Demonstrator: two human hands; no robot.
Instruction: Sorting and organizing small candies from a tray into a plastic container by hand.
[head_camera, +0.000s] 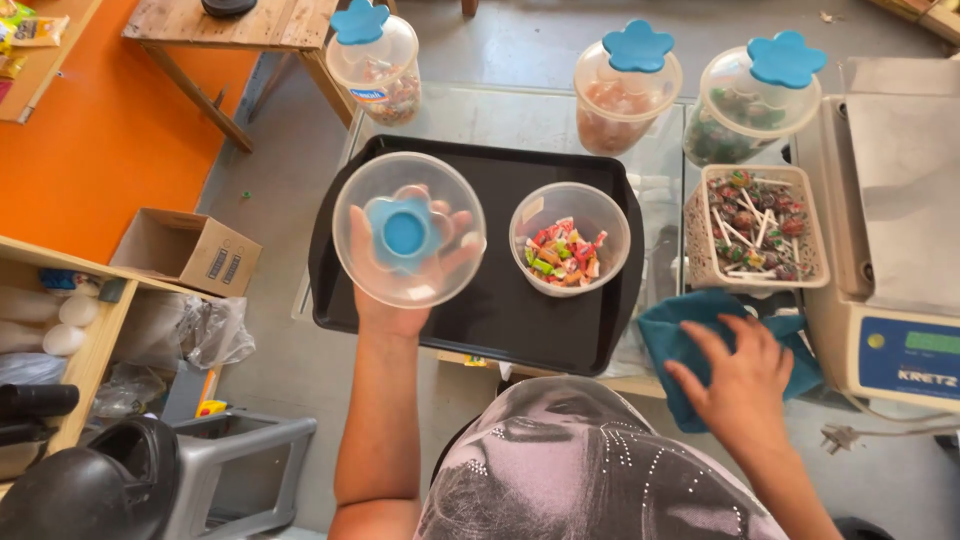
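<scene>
At far left a brown cardboard box (186, 250) with two dark labels sits on the floor. The left hand (405, 270) holds up a clear plastic lid with a blue flower knob (408, 230), fingers wrapped on the knob, over the black tray (480, 320). Just right stands the open clear tub of wrapped sweets (569, 240). Three lidded jars (625, 85) line the far surface. Nearer right, the right hand (740, 375) rests spread-fingered on a teal cloth (665, 335).

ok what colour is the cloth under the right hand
Teal cloth, under the right hand; head view.
</scene>
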